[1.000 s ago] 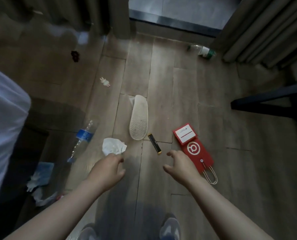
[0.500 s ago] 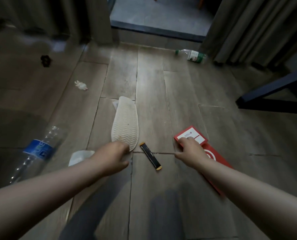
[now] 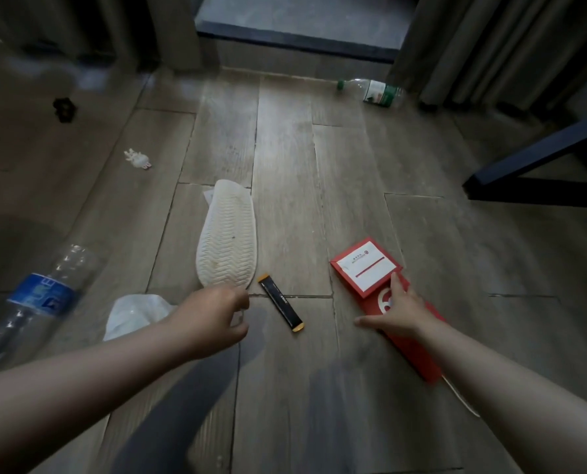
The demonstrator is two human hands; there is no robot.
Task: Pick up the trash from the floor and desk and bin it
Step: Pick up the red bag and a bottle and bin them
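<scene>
My left hand (image 3: 213, 316) hovers with loosely curled fingers just short of the heel of a white slipper (image 3: 227, 241) lying sole up, and holds nothing I can see. A crumpled white tissue (image 3: 134, 313) lies on the floor beside that wrist. A black sachet with orange ends (image 3: 280, 302) lies between my hands. My right hand (image 3: 396, 311) rests flat on a red paper bag (image 3: 418, 350), thumb spread left. Its forefinger reaches a red packet with a white label (image 3: 367, 266) on the bag's far end.
An empty blue-labelled bottle (image 3: 42, 295) lies at the left and a green-labelled bottle (image 3: 374, 92) by the curtain (image 3: 490, 46) at the back. A small white-pink scrap (image 3: 138, 159) and a black object (image 3: 64, 109) lie far left. Dark furniture legs (image 3: 525, 159) stand at the right.
My view has dropped closer to the floor. My left hand has left the tissue and moved forward to the slipper's heel. My right hand has come down onto the red bag.
</scene>
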